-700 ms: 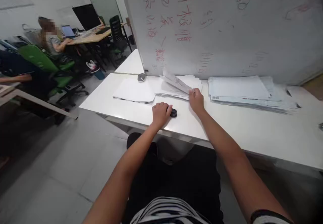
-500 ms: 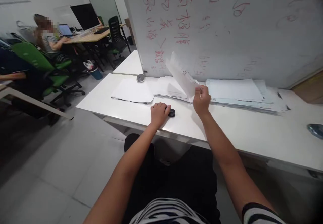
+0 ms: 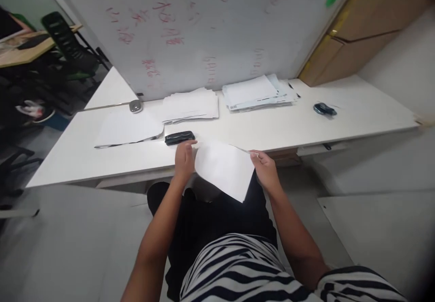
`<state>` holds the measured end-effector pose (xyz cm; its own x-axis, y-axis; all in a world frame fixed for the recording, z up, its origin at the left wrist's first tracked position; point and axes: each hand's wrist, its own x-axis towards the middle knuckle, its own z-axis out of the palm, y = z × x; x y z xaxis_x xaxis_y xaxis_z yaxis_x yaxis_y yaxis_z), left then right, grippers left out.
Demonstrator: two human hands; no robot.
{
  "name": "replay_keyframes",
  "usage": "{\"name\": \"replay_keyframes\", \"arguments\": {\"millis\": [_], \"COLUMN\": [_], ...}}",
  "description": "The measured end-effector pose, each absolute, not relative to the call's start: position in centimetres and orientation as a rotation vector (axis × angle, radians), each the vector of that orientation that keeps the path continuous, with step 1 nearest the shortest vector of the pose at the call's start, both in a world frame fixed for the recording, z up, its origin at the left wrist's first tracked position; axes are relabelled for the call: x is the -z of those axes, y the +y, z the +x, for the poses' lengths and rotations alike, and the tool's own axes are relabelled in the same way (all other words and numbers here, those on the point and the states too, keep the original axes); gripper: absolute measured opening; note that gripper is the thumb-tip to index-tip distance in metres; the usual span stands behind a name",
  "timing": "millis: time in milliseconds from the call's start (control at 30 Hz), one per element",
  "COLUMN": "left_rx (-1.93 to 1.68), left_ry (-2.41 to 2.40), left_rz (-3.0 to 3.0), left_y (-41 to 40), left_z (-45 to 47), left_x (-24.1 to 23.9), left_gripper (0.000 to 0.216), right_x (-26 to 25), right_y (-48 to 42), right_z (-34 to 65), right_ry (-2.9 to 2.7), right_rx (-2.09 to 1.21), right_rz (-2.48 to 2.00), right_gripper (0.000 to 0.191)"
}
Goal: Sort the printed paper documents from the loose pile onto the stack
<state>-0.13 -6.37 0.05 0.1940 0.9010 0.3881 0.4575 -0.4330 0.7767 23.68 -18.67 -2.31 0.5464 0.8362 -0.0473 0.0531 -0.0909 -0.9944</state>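
My right hand (image 3: 265, 168) pinches the right corner of a white sheet of paper (image 3: 224, 168), which hangs tilted over the desk's front edge above my lap. At the paper's left edge is my left hand (image 3: 184, 159), fingers apart, a forefinger stretched toward the sheet; whether it touches the paper is hard to tell. Just beyond that hand a black stapler (image 3: 179, 138) lies on the white desk. Behind it rest a stack of papers (image 3: 193, 104) and, further left, another white paper pile (image 3: 129, 127) with a dark-edged front.
A second paper stack (image 3: 253, 92) stands against the whiteboard (image 3: 190, 34). A grey rounded object (image 3: 136, 106), like a computer mouse, sits at the left. A dark blue object (image 3: 324, 109) lies on the right of the desk (image 3: 272, 129), near cardboard boxes (image 3: 333, 57).
My right hand has brought the paper away from the stacks, toward me. My left hand has come off the stapler and moved beside the sheet. The view has turned right.
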Motion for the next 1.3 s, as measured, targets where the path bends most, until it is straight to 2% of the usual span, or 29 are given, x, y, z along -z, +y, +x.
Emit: {"name": "replay_keyframes", "arguments": {"millis": [67, 167, 300, 367, 467, 600, 700, 867, 1133, 1300], "left_rx": [-1.075, -1.014, -0.945, -0.904, -0.851, -0.891, -0.942, -0.966, -0.988, -0.974], "left_ry": [1.242, 1.213, 1.373, 1.438, 1.372, 1.302, 1.293, 1.291, 1.410, 1.485], "left_rz": [1.725, 1.409, 1.241, 1.208, 1.157, 1.162, 1.178, 1.165, 1.404, 1.520], "left_y": [-10.1, -14.2, -15.4, -15.1, -15.0, -15.3, -15.2, -14.6, -13.2, -12.5], "left_z": [0.3, 0.0, -1.6, -2.5, -3.4, -3.5, -3.3, -3.2, -3.0, -2.9], "left_x": [0.3, 1.2, 2.0, 1.9, 1.2, -0.1, -0.4, 0.3, 0.5, 0.3], "left_gripper": [0.036, 0.050, 0.059, 0.054, 0.035, 0.028, 0.026, 0.028, 0.029, 0.030], "right_x": [2.0, 1.5, 1.0, 0.8, 1.1, 2.4, 3.5, 4.7, 5.0, 4.9], "right_y": [-19.7, -20.7, -21.2, -21.2, -21.1, -20.7, -20.6, -21.0, -20.4, -20.2], "right_z": [24.2, 24.6, 24.4, 24.3, 24.3, 24.1, 23.2, 21.7, 21.3, 21.3], "right_ry": [-0.818, -0.865, -0.917, -0.925, -0.901, -0.793, -0.666, -0.581, -0.561, -0.519], "right_rx": [-0.834, -0.893, -0.982, -1.013, -1.004, -0.977, -1.082, -1.293, -1.373, -1.319], "right_rz": [-1.484, -1.462, -1.441, -1.425, -1.417, -1.348, -1.226, -1.124, -1.125, -1.133], "right_gripper": [0.034, 0.032, 0.031, 0.030, 0.028, 0.030, 0.037, 0.047, 0.058, 0.046]}}
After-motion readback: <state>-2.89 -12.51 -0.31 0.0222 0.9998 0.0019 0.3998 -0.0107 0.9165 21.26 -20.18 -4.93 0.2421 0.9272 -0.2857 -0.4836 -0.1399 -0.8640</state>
